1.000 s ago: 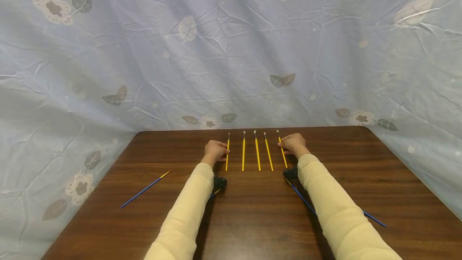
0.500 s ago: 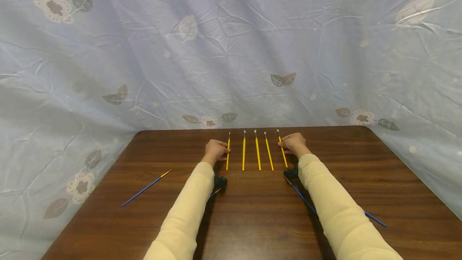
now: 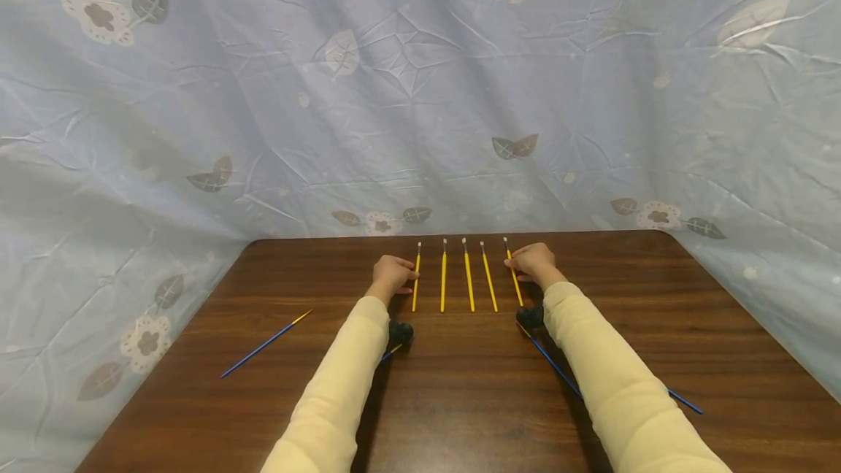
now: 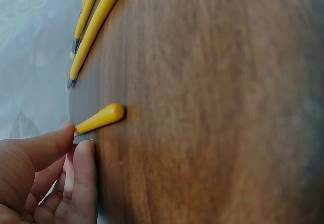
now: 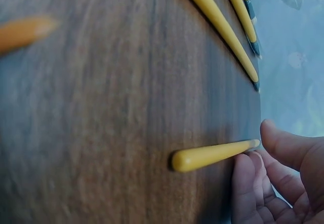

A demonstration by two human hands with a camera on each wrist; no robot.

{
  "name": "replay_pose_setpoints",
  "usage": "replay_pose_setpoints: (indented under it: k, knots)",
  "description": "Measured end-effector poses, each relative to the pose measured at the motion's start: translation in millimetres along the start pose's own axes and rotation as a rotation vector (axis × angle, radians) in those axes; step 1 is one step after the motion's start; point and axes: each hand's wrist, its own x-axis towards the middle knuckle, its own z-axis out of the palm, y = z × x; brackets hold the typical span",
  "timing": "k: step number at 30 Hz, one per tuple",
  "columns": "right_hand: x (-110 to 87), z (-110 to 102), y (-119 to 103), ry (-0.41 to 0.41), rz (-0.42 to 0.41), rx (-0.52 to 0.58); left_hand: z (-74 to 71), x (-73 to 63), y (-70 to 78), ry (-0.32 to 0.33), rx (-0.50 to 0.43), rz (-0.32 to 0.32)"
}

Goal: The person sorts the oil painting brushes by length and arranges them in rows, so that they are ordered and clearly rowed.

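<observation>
Very little has just changed; the left-end yellow brush (image 3: 415, 290) has edged slightly inward at its tip, towards the row, while the three middle yellow brushes (image 3: 469, 279) lie as they did, and the right-end yellow brush (image 3: 517, 290) shows hardly any shift; for the work in hand this looks, as a judgement, like fine adjustment at the outer ends, with the row's order unaltered.

The left hand (image 3: 394, 274) pinches the left-end brush between thumb and fingers, the rounded handle end sticking out towards the person; the right hand (image 3: 534, 261) grips the right-end brush likewise, fingers curled about it (its thumb looks loose in the right wrist view, so I cannot tell how firm the hold is).

All five yellow brushes lie near the far edge of the brown table (image 3: 453, 385), bristles towards the patterned cloth (image 3: 407, 130), spaced apart, the right-hand ones leaning leftward at the tip; nearer the person, one blue brush (image 3: 266, 344) lies well apart on the left, and other blue brushes (image 3: 548, 360) show partly beneath or beside the forearms.
</observation>
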Motion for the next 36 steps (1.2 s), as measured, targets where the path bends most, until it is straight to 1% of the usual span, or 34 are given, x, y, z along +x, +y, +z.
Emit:
replay_pose_setpoints:
  k: [5,6,9,12,13,18,21,26,29,33,36]
  knots:
    - [-4.7,-4.7,-2.5,-0.068,-0.005,0.050,-0.2,0.3,1.6,0.006,0.006,-0.009]
    - [-1.6,-6.7,-0.7,-0.092,-0.024,0.065,-0.2,0.2,2.1,0.008,0.010,-0.008]
    - [-5.9,-11.5,-3.9,-0.149,-0.038,0.083,0.3,-0.5,3.4,0.017,0.019,-0.009]
    - [-9.8,-15.4,-7.0,-0.170,-0.044,0.088,1.1,-1.6,4.2,0.026,0.026,-0.014]
    - [-15.2,-16.3,-10.8,-0.170,-0.035,0.081,1.5,-1.9,4.3,0.027,0.027,-0.016]
    - [-18.9,-25.1,-16.3,-0.198,-0.076,0.066,0.2,-3.3,4.0,0.006,0.037,-0.012]
    - [-20.9,-31.7,-20.3,-0.218,-0.099,0.057,-2.4,-6.0,4.8,-0.010,0.052,0.001]
    - [-27.9,-42.0,-23.5,-0.244,-0.118,0.053,-5.0,-14.0,8.7,-0.020,0.133,0.050]
    - [-34.5,-46.3,-22.6,-0.256,-0.124,0.032,-6.3,-20.0,12.2,-0.034,0.173,0.080]
    - [-44.7,-49.1,-20.4,-0.282,-0.127,0.004,-10.8,-27.9,16.4,-0.077,0.188,0.117]
    - [-53.5,-50.6,-19.6,-0.308,-0.142,-0.006,-17.0,-34.6,17.2,-0.118,0.169,0.145]
